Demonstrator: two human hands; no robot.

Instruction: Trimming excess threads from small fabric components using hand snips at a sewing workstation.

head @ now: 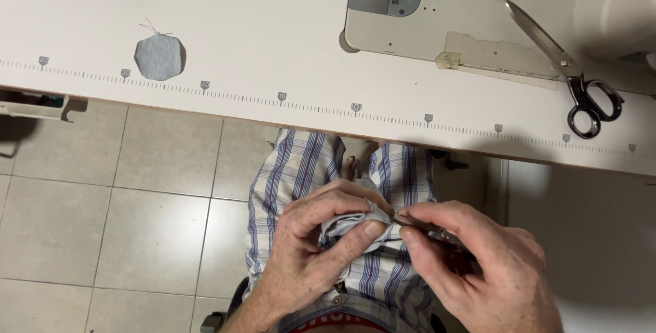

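Both hands (403,237) pinch the grey fabric piece (355,222) (above the lap).

Left hand (318,237) and right hand (478,264) fingertip to fingertip, both pinched.

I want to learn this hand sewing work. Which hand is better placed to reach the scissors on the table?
Probably the right hand: the scissors lie on the table's right side, above it. The left hand cups the grey fabric piece and is farther away.
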